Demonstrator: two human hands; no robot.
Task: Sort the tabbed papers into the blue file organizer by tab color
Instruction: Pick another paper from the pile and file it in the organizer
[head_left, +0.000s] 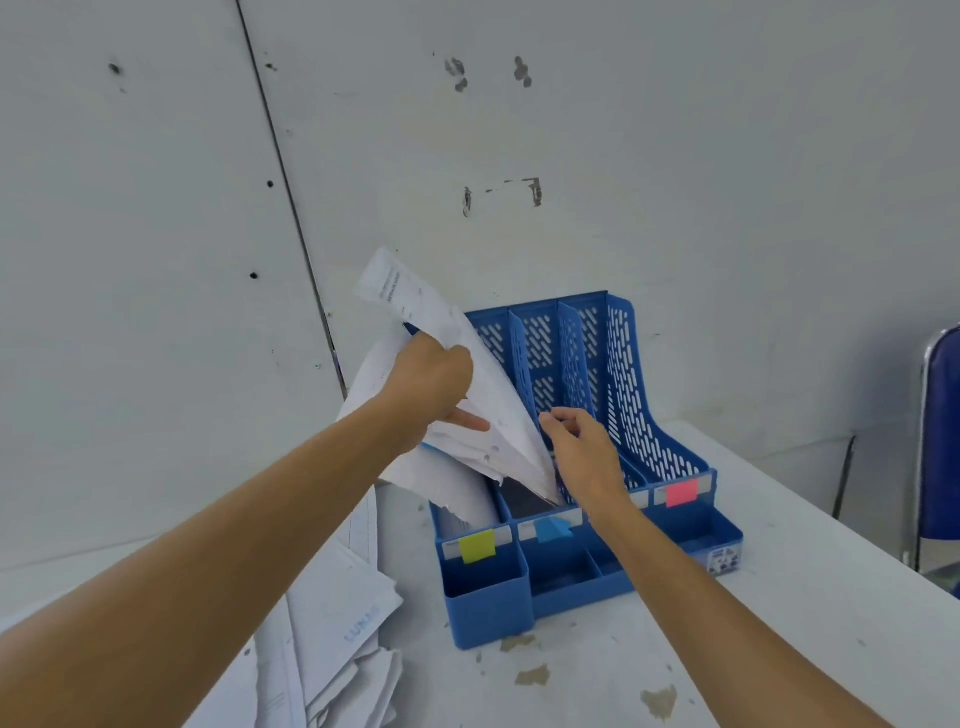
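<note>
Left hand (428, 384): my fingers curl tight round a sheaf of papers (501, 415), held tilted, its lower corner down at the middle slot.
Right hand (582, 452): fingers loosely bent at the sheaf's right edge. I cannot tell whether they are pinching it or only touching it.
Beneath both hands: blue file organizer (623, 364) with three slots tagged left to right yellow tab (477, 545), blue tab (551, 530), pink tab (681, 492). White sheets stand in the yellow slot.
Under my left forearm: loose paper pile (337, 623) on a white table (779, 571).
Far right of my right hand: blue chair (943, 415).
</note>
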